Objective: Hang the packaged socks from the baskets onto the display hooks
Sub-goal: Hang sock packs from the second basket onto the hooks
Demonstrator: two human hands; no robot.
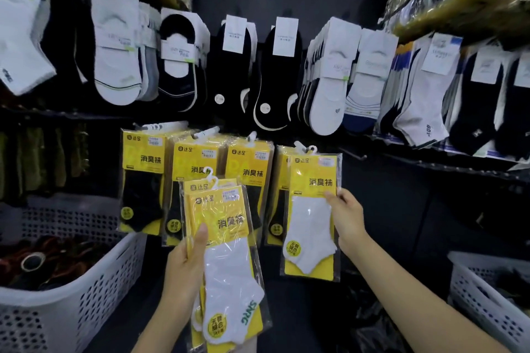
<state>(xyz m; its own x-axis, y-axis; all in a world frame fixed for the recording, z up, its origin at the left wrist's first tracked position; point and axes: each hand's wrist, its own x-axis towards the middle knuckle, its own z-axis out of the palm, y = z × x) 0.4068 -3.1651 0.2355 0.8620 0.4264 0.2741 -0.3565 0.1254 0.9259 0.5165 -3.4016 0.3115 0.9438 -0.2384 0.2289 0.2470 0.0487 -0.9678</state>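
Nearest, the left hand grips a small stack of yellow-carded, clear-wrapped white sock packs, thumb across the front. Further out, the right hand pinches the edge of a single matching pack, its white plastic hanger up at the rightmost hook, which other hangers hide. Whether it is seated is unclear; best to slide it flush before releasing.

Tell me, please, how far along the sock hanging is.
Done: three rows of yellow packs hang on the lower hooks. In hand: the right hand holds a white-sock pack at the rightmost one, whether hooked on I cannot tell; the left hand grips a stack of more. Left: that stack, plus whatever dark goods the left basket holds.
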